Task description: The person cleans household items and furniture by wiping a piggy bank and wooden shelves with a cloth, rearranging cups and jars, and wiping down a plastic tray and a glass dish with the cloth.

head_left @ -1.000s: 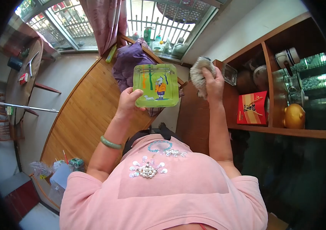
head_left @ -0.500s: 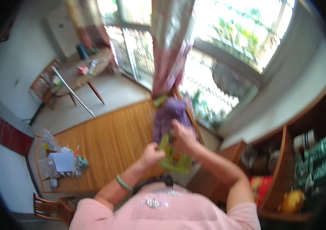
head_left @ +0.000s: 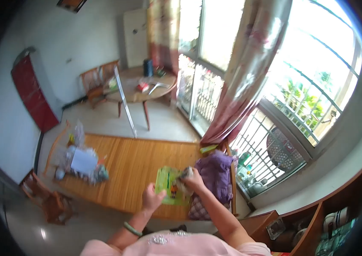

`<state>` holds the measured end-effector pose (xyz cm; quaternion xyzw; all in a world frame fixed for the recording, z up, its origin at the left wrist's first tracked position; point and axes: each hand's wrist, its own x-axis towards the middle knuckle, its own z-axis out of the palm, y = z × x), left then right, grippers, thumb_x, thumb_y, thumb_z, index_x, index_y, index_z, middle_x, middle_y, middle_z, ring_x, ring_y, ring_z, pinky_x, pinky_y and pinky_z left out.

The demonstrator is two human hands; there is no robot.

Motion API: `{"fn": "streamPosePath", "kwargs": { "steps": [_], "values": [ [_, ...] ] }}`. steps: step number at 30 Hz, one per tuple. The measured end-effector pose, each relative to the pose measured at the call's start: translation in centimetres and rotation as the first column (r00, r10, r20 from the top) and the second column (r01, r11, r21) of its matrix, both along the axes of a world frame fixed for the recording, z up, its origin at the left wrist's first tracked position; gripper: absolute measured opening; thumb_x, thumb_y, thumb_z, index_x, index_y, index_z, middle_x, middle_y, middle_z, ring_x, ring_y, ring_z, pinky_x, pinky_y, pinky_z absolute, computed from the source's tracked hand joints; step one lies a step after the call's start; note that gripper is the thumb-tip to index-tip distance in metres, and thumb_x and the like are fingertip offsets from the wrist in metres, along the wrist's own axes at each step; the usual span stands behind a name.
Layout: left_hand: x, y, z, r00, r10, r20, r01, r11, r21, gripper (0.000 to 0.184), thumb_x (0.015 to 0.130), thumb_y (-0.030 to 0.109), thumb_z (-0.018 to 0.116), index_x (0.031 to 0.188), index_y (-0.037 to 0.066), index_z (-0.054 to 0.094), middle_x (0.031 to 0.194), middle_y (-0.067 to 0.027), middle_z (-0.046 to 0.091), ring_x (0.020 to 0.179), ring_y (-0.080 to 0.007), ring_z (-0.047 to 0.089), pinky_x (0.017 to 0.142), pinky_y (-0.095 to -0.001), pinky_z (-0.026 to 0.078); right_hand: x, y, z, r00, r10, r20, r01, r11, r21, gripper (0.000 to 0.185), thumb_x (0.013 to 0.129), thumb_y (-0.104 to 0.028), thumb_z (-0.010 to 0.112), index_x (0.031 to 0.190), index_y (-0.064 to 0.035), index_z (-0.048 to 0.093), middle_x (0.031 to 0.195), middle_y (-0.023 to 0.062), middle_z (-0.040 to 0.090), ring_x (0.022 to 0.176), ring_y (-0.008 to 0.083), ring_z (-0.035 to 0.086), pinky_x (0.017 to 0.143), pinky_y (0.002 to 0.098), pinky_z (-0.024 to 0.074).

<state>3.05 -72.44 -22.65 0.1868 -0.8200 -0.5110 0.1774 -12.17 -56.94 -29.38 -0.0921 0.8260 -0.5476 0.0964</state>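
Observation:
A flat yellow-green sheet or packet (head_left: 164,177) with a small orange and dark picture is held up before me, above the slatted wooden daybed (head_left: 121,164). My left hand (head_left: 152,198) is closed at its left edge, thumb pressed toward it. My right hand (head_left: 194,181) is closed round a crumpled grey cloth-like thing (head_left: 185,174), which lies against the sheet's right side. I cannot tell whether that cloth is a rag. To the right of my right hand is a purple quilted cushion or blanket (head_left: 215,170).
Plastic bags and a pale flat box (head_left: 83,160) lie at the daybed's left end. Beyond stands a round table (head_left: 134,91) with a white pole (head_left: 124,102) leaning on it. A wooden chair (head_left: 51,198) is at left, a shelf unit (head_left: 308,222) at lower right, curtained windows behind.
My view has turned to the right and levelled. Both hands and the green sheet have moved left, off the purple quilted thing and over the wooden slats; the grey cloth now shows clearly.

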Motion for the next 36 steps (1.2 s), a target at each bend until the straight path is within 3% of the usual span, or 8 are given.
{"fn": "streamPosePath", "kwargs": {
  "steps": [7,13,17,19,24,26,30,36],
  "values": [
    [8.0,-8.0,0.5,0.939,0.321,-0.126,-0.316,0.947,0.061,0.026,0.065,0.021,0.063,0.08,0.003,0.052,0.067,-0.0101,0.057,0.062,-0.021,0.057,0.054,-0.0332,0.044,10.0,-11.9,5.0,0.789,0.333,0.516,-0.114,0.905,-0.411,0.023,0.064,-0.003,0.06,0.086,-0.0014,0.056,0.079,0.007,0.06,0.07,0.0164,0.058,0.064,0.0305,0.0469],
    [17.1,-18.3,1.7,0.891,0.261,-0.371,-0.043,0.863,0.504,0.049,0.073,0.014,0.067,0.108,-0.002,0.038,0.09,-0.0084,0.056,0.079,-0.0161,0.055,0.069,-0.0302,0.045,16.7,-24.2,7.5,0.911,0.39,-0.13,-0.405,0.908,-0.111,0.031,0.064,-0.017,0.066,0.085,0.0,0.053,0.076,0.0142,0.061,0.071,0.0246,0.06,0.064,0.0335,0.0463],
    [24.3,-27.0,5.1,0.74,0.421,-0.524,-0.251,0.897,0.365,0.071,0.068,0.019,0.071,0.122,0.001,0.029,0.101,-0.0123,0.052,0.093,-0.0208,0.052,0.081,-0.0318,0.042,22.5,-32.8,13.4,0.717,0.517,-0.467,-0.499,0.849,0.174,0.03,0.062,-0.014,0.066,0.086,-0.0022,0.052,0.074,0.0132,0.059,0.071,0.0301,0.058,0.063,0.0366,0.0461],
    [28.8,-30.0,8.9,0.95,0.268,-0.162,-0.285,0.954,-0.093,0.079,0.066,0.014,0.071,0.128,0.005,0.023,0.105,-0.0125,0.051,0.099,-0.023,0.049,0.085,-0.0336,0.04,25.0,-36.8,14.2,0.345,0.573,-0.743,-0.662,0.71,0.241,0.034,0.058,-0.01,0.064,0.089,-0.0047,0.051,0.074,0.0115,0.057,0.073,0.0313,0.056,0.064,0.0382,0.0445],
    [34.7,-34.0,9.6,0.89,0.4,0.22,-0.397,0.916,-0.059,0.069,0.065,0.003,0.062,0.125,0.005,0.029,0.107,-0.0082,0.048,0.101,-0.0207,0.048,0.087,-0.0317,0.037,31.3,-44.4,15.6,-0.031,0.647,-0.762,-0.792,0.449,0.414,0.044,0.052,-0.006,0.063,0.094,-0.005,0.049,0.079,0.0101,0.055,0.078,0.0278,0.055,0.069,0.0358,0.0421],
    [36.5,-35.1,8.8,0.751,0.612,-0.249,-0.655,0.739,-0.158,0.056,0.064,0.004,0.059,0.117,0.007,0.039,0.093,-0.013,0.056,0.087,-0.023,0.056,0.076,-0.0318,0.043,33.7,-47.3,15.9,0.022,0.605,-0.796,-0.851,0.43,0.303,0.046,0.052,-0.005,0.063,0.097,-0.0041,0.049,0.08,0.0111,0.055,0.077,0.0286,0.055,0.068,0.0353,0.0419],
    [39.3,-38.0,7.4,0.405,0.804,-0.436,-0.755,0.563,0.336,0.047,0.063,-0.006,0.052,0.109,0.001,0.043,0.097,-0.0078,0.052,0.092,-0.0147,0.052,0.079,-0.0272,0.042,38.1,-53.2,15.4,0.44,0.678,-0.589,-0.872,0.478,-0.102,0.055,0.058,-0.007,0.068,0.107,-0.0042,0.043,0.088,0.0147,0.056,0.085,0.0325,0.055,0.071,0.0368,0.0443],
    [43.3,-45.4,8.0,0.086,0.818,-0.568,-0.845,0.362,0.394,0.049,0.063,-0.008,0.048,0.111,-0.001,0.04,0.101,-0.0095,0.049,0.094,-0.0171,0.051,0.083,-0.028,0.041,45.1,-63.5,9.6,0.482,0.813,-0.328,-0.875,0.426,-0.23,0.05,0.061,-0.007,0.066,0.105,-0.0028,0.044,0.086,0.0156,0.058,0.08,0.0266,0.058,0.072,0.0328,0.0454]
  ]
}}
